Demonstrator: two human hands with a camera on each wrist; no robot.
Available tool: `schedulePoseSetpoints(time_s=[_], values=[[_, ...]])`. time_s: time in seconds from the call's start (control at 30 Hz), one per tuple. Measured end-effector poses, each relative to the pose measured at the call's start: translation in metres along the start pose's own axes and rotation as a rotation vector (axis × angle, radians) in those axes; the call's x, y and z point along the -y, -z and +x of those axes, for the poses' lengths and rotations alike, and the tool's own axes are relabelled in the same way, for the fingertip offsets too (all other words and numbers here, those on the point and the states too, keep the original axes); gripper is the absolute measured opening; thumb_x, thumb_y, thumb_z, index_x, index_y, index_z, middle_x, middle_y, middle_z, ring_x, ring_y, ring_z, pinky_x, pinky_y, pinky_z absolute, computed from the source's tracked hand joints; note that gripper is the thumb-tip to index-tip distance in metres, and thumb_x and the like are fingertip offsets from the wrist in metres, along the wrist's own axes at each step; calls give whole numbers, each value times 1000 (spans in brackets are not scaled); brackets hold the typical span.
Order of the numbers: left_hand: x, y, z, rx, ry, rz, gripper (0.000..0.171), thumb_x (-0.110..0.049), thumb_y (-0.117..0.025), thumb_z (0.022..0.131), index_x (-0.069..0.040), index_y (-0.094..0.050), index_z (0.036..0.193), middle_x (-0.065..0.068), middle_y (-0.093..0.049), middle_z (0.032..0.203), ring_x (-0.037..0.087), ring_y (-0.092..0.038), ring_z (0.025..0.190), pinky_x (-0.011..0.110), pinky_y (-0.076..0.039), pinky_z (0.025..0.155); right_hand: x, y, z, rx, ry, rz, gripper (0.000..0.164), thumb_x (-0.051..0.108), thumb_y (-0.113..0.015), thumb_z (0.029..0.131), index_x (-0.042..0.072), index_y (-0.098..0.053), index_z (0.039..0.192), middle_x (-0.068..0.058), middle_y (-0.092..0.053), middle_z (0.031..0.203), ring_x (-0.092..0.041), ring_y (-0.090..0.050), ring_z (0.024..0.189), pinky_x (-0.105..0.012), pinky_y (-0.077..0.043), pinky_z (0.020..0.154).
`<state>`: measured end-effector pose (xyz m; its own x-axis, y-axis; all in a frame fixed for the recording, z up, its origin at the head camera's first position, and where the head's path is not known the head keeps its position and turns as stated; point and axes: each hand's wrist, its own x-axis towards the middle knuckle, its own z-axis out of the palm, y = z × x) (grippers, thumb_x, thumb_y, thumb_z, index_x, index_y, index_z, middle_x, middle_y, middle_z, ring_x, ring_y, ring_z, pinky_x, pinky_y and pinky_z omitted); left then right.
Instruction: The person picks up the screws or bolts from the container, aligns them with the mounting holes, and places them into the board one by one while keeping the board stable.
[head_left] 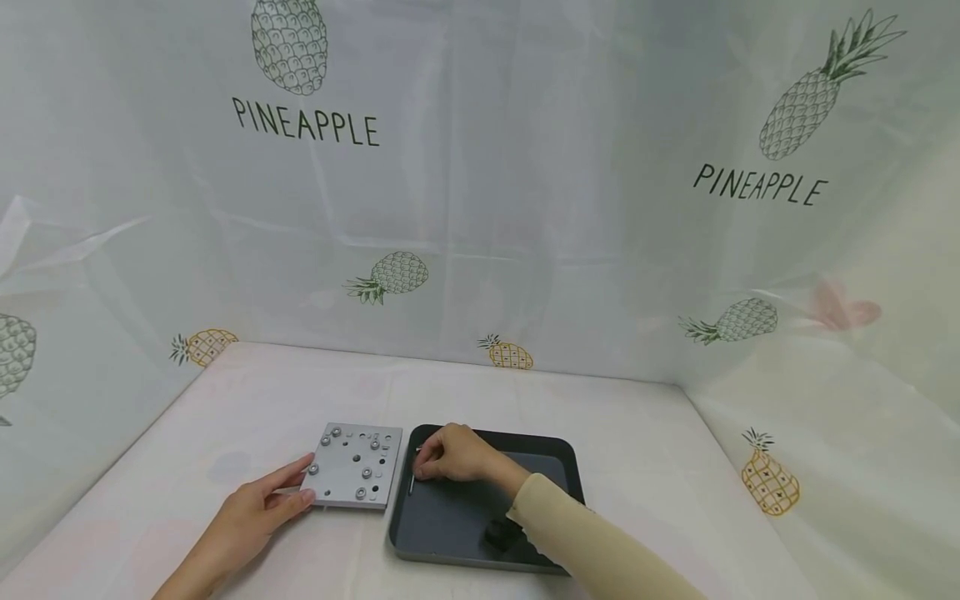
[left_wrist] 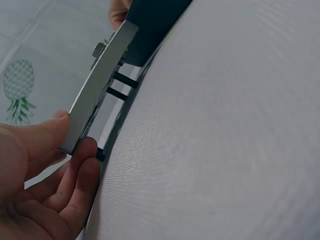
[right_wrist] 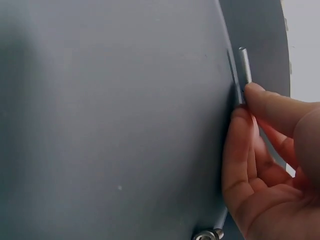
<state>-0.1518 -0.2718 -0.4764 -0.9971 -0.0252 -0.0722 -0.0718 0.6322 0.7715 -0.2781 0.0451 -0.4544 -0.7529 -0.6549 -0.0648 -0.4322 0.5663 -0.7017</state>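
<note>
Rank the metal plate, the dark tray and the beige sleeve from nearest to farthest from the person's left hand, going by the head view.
1. Metal plate: held at its left side by the left hand.
2. Dark tray: just right of the plate.
3. Beige sleeve: farther right, over the tray's right part.

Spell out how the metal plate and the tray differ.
The metal plate is silver; the tray is dark grey. The metal plate is smaller than the tray. The metal plate has sharp corners and holes in its face, while the tray has rounded corners and a raised rim. Both are four-sided.
</note>
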Motion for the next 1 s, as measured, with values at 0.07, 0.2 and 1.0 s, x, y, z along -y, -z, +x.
schedulePoseSetpoints(time_s=[0.07,0.2,1.0], values=[[0,0,0,0,0,-5,74,-48,-75,98,-13,-51,159,20,-65,145,13,-71,107,27,-53,89,-1,2,-1,12,-2,27,5,14,-83,93,14,-82,88,13,-74,75,0,-64,67,-19,-50,63],[0,0,0,-1,1,-11,74,-46,-76,98,-14,-51,159,19,-65,145,12,-71,106,26,-53,89,-2,6,-1,33,-9,122,8,12,-79,97,14,-79,89,8,-76,76,-4,-69,70,-21,-55,66],[1,-1,2,-2,-1,5,75,-48,-76,97,-12,-51,159,19,-65,144,12,-71,105,26,-53,89,0,13,-4,10,-20,400,14,6,-79,96,4,-83,109,-5,-81,99,-9,-73,84,-25,-59,79]])
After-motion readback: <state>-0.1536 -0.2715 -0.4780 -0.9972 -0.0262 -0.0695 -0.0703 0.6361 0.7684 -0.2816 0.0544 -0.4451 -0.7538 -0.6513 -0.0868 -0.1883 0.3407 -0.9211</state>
